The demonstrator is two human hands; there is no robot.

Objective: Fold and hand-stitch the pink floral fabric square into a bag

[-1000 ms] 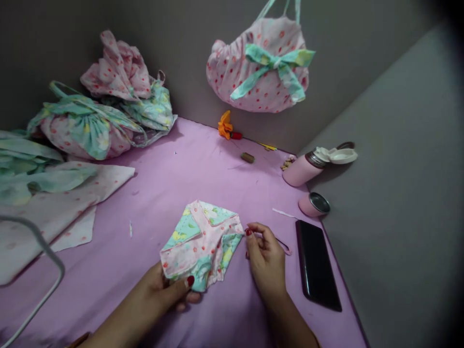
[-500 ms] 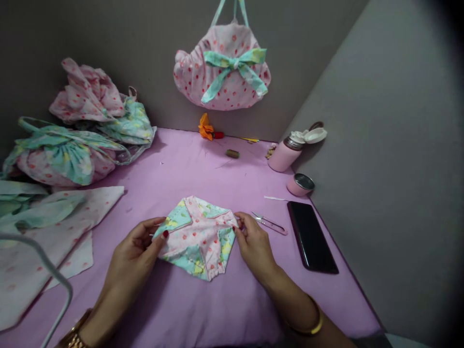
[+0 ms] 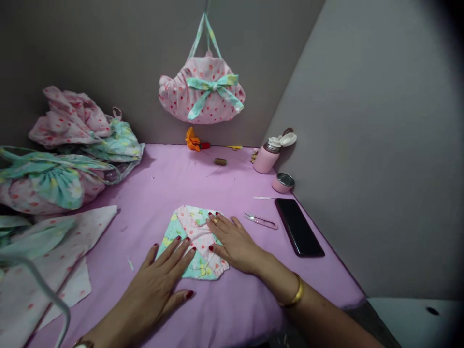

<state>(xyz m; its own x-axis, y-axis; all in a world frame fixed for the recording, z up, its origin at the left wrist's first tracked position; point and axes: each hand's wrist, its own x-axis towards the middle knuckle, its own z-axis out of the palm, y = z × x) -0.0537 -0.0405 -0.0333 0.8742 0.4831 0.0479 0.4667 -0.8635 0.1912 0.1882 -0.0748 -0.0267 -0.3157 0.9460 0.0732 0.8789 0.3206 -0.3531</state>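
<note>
A small sewn fabric piece (image 3: 197,234), pink with red dots and mint-green floral panels, lies flat on the purple cloth. My left hand (image 3: 163,270) rests palm down on its lower left part, fingers stretched out. On its right side lies my right hand (image 3: 234,241), also flat with fingers extended, covering that edge. The gathered lower corner shows beside my right wrist. Just right of my right hand are pink-handled thread snips (image 3: 261,221), lying on the cloth.
A black phone (image 3: 299,227) lies right of the snips. Behind it stand a pink cup lid (image 3: 282,182) and an open pink bottle (image 3: 266,158). A thread spool (image 3: 220,162) lies at the back. Bundled fabric (image 3: 72,118) and cut pieces (image 3: 83,237) fill the left. A bow-tied pink bag (image 3: 203,92) hangs above.
Both hands have let go of the fabric's side edges and now lie flat on top of it. The whole view has shifted, the hanging bag appearing lower and further left.
</note>
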